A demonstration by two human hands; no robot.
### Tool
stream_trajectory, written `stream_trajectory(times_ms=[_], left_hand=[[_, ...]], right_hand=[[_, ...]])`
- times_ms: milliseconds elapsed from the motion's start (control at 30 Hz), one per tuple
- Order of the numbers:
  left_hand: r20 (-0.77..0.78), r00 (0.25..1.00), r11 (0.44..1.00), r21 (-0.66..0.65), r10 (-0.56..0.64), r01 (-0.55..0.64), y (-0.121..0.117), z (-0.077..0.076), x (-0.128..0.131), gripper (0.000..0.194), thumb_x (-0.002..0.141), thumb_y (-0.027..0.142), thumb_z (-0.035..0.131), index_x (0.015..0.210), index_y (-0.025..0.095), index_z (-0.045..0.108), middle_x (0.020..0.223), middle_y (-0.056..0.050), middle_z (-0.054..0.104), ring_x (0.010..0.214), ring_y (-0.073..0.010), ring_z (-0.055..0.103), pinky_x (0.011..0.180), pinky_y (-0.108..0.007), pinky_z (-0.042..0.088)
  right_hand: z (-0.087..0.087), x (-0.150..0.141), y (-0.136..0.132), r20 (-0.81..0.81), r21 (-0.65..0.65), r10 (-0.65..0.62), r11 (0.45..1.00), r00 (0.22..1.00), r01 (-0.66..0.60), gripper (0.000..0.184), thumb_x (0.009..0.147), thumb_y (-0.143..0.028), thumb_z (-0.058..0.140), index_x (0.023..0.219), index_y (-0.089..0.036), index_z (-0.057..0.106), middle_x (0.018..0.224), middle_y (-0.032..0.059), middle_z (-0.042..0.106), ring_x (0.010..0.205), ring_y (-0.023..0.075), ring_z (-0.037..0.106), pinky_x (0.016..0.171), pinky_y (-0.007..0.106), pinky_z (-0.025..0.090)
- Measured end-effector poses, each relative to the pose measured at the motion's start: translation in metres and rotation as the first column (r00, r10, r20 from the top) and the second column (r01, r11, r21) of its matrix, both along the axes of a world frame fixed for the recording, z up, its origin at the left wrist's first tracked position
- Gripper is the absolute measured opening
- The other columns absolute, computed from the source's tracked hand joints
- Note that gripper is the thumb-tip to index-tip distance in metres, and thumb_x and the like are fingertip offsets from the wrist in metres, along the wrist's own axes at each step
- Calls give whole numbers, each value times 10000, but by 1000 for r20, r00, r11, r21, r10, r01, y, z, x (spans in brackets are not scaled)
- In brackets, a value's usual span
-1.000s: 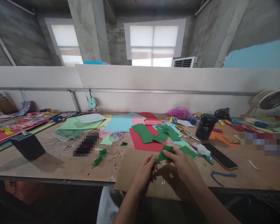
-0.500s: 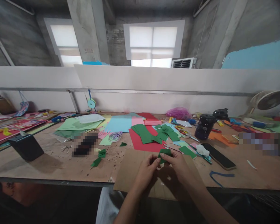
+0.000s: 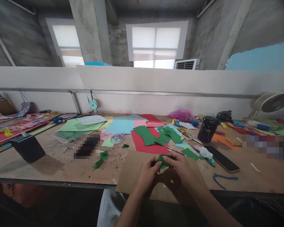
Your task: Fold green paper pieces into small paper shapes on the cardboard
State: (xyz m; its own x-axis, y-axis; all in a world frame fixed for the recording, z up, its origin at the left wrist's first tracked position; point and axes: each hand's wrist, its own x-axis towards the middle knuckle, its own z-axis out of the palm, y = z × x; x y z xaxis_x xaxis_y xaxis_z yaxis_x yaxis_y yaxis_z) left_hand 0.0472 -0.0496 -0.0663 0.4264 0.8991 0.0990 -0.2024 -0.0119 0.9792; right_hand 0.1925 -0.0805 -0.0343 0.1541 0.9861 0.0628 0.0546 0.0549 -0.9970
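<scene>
Both my hands pinch a small folded piece of green paper [image 3: 162, 161] just above a brown cardboard sheet [image 3: 132, 171] at the table's near edge. My left hand [image 3: 148, 174] grips its left side with curled fingers. My right hand [image 3: 180, 167] holds the right side between thumb and fingertips. Most of the piece is hidden between my fingers. Behind it, a pile of cut green paper pieces [image 3: 156, 135] lies on a red sheet [image 3: 145, 145].
A black phone [image 3: 221, 162] lies to the right, with a dark jar [image 3: 207, 128] behind it and a fan [image 3: 271, 102] at far right. Coloured paper sheets [image 3: 123, 124], green scraps [image 3: 101, 159] and a black box [image 3: 28, 147] lie left. A white partition [image 3: 156, 91] backs the table.
My hands have drawn closer together and lowered slightly toward the cardboard, and the green paper is folded smaller, now mostly covered by my fingers.
</scene>
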Motion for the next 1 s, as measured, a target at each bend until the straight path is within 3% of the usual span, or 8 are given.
stream_trajectory(times_ms=[200,300,367,433,500,567,733,1000], left_hand=[[-73,994,997,22,78,-77,1,-3,-3,265,768,391,641,703,141,580,589,33,487,561,-93,415,546,-227,300],[-72,996,997,-36,62,-64,0,-5,-2,272,772,407,628,713,150,559,558,39,477,506,-84,402,500,-219,284],[-64,997,997,-64,48,-52,0,-5,0,271,771,407,624,724,148,558,555,38,480,491,-79,400,481,-215,278],[-50,998,996,-76,43,-47,-1,-5,0,265,770,399,626,732,145,563,563,36,483,492,-74,397,475,-210,276],[-40,998,996,-82,39,-42,-1,-4,1,261,767,395,630,740,142,570,567,34,483,495,-72,397,472,-207,272],[-35,999,995,-93,40,-43,-1,-5,1,265,763,399,635,745,141,573,568,32,483,496,-72,397,469,-207,268],[-48,998,994,-100,35,-40,1,-8,0,271,754,403,638,729,144,565,559,31,482,491,-74,400,470,-209,267],[-48,999,996,-82,15,-19,0,-6,-2,264,760,402,632,726,147,569,578,34,485,500,-76,401,477,-211,272]], right_hand=[[0,29,13,89,92,-157,985,984,149,346,727,-508,642,614,-191,560,542,-39,487,490,117,417,509,252,335],[-1,58,21,297,122,-182,981,937,152,327,769,-505,587,683,-190,607,612,-2,573,544,153,500,549,267,384],[-3,75,26,565,134,-190,981,803,138,267,794,-447,565,755,-202,664,721,31,665,676,201,584,619,282,405],[-5,87,30,781,102,-147,989,607,109,225,808,-385,554,867,-229,705,884,49,716,831,232,622,689,286,412],[-8,92,34,899,38,-63,997,434,66,243,832,-348,531,965,-248,707,995,53,717,921,232,625,725,275,411],[-9,92,38,946,-10,-4,999,324,40,260,851,-326,511,1016,-250,696,1041,54,708,953,220,624,730,259,408],[-8,87,50,981,-17,8,999,195,44,269,823,-247,542,1060,-256,669,1061,55,704,963,224,628,703,254,384],[-9,80,54,996,80,-84,993,42,83,184,829,-138,468,840,-172,649,901,123,700,815,234,627,647,292,323]])
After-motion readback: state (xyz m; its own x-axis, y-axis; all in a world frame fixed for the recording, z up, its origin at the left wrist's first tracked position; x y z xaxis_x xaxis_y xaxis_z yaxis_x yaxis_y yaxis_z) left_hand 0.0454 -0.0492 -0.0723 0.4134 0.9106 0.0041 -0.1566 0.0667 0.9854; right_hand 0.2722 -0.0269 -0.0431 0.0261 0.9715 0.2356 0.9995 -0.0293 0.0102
